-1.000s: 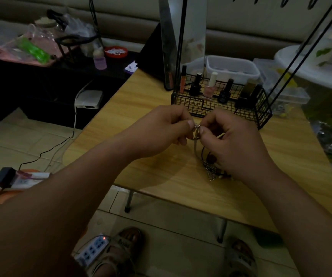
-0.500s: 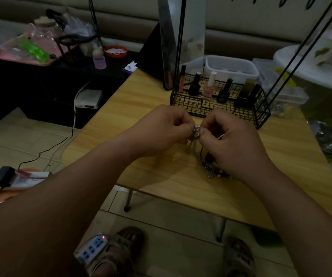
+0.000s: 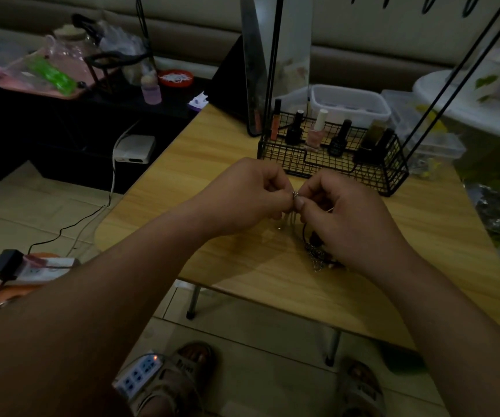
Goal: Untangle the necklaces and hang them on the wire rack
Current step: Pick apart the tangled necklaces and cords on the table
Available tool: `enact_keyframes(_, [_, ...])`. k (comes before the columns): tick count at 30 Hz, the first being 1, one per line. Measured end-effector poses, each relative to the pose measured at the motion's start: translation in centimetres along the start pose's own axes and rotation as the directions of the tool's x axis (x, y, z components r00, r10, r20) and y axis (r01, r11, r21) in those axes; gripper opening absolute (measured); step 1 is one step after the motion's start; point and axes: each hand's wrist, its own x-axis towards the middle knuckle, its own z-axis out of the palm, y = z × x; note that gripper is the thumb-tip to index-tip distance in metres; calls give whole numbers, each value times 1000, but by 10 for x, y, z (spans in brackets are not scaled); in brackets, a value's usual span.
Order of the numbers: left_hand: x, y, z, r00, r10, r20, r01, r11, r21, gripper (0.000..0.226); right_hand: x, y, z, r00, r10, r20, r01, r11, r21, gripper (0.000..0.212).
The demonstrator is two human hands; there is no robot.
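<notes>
Hands pinching necklace charm

Your left hand (image 3: 242, 200) and right hand (image 3: 351, 218) both pinch a silver charm (image 3: 295, 194) above the table (image 3: 212, 152). Tangled necklaces (image 3: 318, 257) lie under your right hand. Just beyond, wire rack basket (image 3: 348, 167) holds nail polish bottles (image 3: 315, 132).

Necklaces (image 3: 318, 258): dark and silver tangle heaped on counter (image 3: 242, 284). Thin strands rise to a small silver piece, possibly a clasp, pinched between left hand (image 3: 242, 200) and right hand (image 3: 348, 218). Wire rack (image 3: 342, 167): black, upright, just behind.
</notes>
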Motion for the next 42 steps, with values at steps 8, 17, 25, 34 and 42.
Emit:
enact_keyframes(8, [2,-3,2,1000,-8,-21,7,998,-56,9,0,-3,-4,997,79,23,-81,993,83,8])
enact_keyframes(17, [6,-3,5,986,-164,11,161,950,-267,7,2,-6,-5,976,191,108,-213,939,270,8])
enact_keyframes(25, [7,-2,5,985,-171,17,168,942,-289,4,3,-7,-5,983,166,79,-180,953,242,6])
enact_keyframes(34, [7,3,7,970,-214,113,241,888,-391,3,2,-7,-4,969,216,121,-244,914,325,11])
enact_keyframes(42, [5,1,0,971,-177,158,219,924,-314,3,3,-4,-10,960,181,213,-255,879,403,7])
